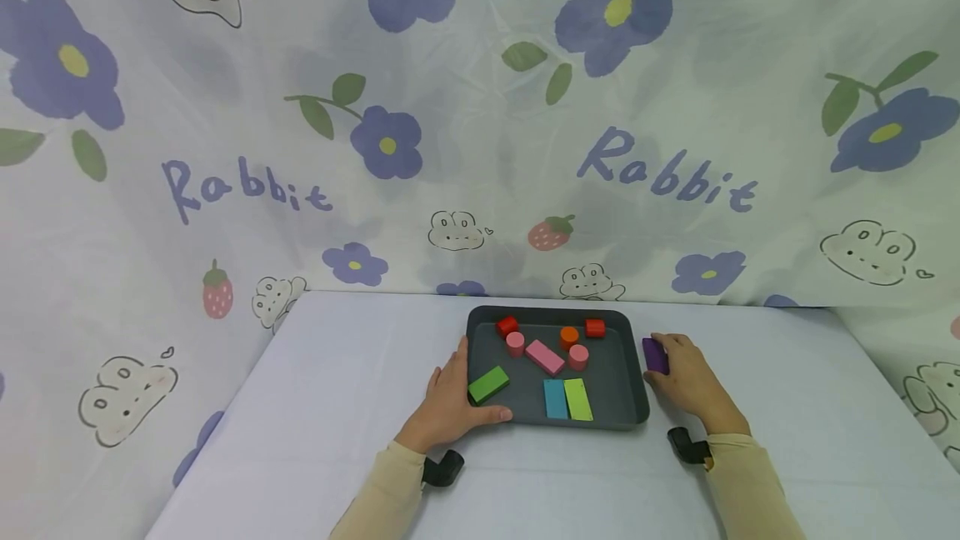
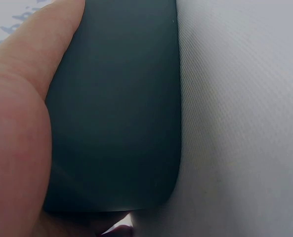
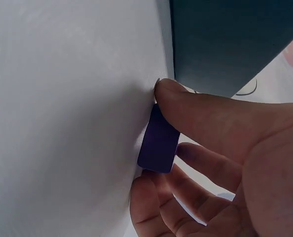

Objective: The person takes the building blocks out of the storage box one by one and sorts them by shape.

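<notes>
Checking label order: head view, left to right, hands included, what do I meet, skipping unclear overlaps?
Left hand → green block → pink block → lime block → purple block → right hand.

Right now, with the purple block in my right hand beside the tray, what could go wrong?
The purple block is outside the tray, pinched by your right hand, so it might catch the rim if carried across low. Your left hand touches the tray's near left corner; a nudge there could slide the tray. That jolt might also topple the upright pink cylinders inside.
</notes>
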`<action>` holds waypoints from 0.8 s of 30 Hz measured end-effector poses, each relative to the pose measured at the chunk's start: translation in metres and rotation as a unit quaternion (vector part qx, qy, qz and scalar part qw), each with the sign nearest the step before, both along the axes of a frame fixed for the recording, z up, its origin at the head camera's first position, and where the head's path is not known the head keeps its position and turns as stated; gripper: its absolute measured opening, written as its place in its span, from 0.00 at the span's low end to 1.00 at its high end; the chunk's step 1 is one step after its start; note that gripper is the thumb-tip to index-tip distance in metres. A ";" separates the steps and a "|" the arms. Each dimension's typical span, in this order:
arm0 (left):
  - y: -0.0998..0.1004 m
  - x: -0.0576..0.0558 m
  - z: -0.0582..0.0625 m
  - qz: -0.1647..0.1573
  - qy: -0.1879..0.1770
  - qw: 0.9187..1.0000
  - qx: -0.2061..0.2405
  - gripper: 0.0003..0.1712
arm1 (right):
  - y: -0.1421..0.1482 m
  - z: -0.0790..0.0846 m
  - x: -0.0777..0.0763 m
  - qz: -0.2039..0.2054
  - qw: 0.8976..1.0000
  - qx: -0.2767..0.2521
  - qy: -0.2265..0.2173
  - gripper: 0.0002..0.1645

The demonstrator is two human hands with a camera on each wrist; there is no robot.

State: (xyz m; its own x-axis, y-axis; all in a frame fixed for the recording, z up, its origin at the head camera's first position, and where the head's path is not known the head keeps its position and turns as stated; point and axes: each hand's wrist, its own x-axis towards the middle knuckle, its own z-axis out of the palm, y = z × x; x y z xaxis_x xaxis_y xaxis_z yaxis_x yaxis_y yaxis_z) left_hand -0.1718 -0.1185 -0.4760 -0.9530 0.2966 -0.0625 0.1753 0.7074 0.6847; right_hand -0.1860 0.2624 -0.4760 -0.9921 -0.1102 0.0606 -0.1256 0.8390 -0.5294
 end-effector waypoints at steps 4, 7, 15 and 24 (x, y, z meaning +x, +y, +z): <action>0.000 0.000 0.000 -0.002 0.003 1.000 0.001 0.76 | 0.001 0.000 0.000 0.000 1.000 -0.003 0.000 0.42; 0.000 0.000 0.000 -0.003 0.005 1.000 0.000 0.76 | 0.001 0.003 0.001 -0.002 1.000 -0.002 0.001 0.43; 0.000 0.000 0.001 -0.004 0.005 1.000 -0.005 0.76 | -0.006 0.024 0.008 -0.006 1.000 -0.002 0.026 0.43; 0.000 0.000 0.001 -0.003 0.005 1.000 -0.011 0.76 | -0.016 0.041 0.014 -0.001 0.999 -0.005 0.050 0.42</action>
